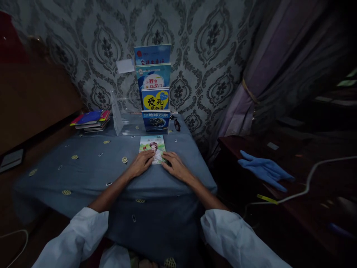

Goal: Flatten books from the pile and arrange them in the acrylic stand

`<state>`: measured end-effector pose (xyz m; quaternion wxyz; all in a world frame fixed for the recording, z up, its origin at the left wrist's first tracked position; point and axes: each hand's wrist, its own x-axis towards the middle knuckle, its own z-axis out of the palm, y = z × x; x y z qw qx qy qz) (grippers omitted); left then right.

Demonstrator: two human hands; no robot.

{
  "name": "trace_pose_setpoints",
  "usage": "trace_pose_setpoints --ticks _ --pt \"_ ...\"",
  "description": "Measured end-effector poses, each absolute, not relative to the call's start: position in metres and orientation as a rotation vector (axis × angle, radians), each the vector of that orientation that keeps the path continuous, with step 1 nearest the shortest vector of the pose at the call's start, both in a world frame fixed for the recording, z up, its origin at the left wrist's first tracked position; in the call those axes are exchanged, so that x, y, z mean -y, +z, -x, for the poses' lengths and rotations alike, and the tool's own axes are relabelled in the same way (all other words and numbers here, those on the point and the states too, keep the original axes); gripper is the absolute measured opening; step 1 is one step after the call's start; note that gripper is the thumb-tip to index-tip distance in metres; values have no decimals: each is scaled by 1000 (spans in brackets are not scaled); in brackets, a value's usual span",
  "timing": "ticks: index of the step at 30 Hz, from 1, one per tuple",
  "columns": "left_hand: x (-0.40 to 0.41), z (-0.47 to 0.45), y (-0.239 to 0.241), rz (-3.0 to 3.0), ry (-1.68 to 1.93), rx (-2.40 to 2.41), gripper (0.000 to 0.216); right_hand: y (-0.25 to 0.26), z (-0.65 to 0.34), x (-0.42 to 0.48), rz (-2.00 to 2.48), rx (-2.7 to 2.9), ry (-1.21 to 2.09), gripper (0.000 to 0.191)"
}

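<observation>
A small book (153, 144) with a drawn figure and green scenery on its cover lies flat on the cloth-covered table (92, 163). Across the book's lower left part rests my left hand (141, 163), its fingers stretched out over the cover. My right hand (175, 166) lies at the lower right edge, fingers extended onto the book. Behind the book stands a clear display rack (126, 123). Its right column holds several books in tiers, with a blue book showing a globe (156, 122) lowest and a yellow-and-blue book (155, 98) above it.
A pile of books (93, 120) sits at the table's back left. Dark glasses (177, 124) lie right of the rack. On the dark red surface to the right are a blue glove (263, 169) and a white cable (304, 188). A curtain (240, 100) hangs behind.
</observation>
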<state>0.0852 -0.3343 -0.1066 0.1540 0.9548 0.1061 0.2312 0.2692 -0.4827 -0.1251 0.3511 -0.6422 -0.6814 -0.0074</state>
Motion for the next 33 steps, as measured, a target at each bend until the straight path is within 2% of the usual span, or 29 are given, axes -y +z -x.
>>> trace_pose_setpoints --ticks 8,17,22,33 --pt "298 -84 -110 -2758 543 -248 46 -121 -268 474 1703 1805 -31 39" --pt "221 -110 -118 -2757 511 -384 52 -112 -271 366 1844 1956 41 42" --pt "217 -115 -129 -2793 598 -346 49 -122 -300 337 1912 1823 -45 44" --pt "223 -114 -124 -2827 552 -360 50 -134 -323 351 1946 1560 -55 45"
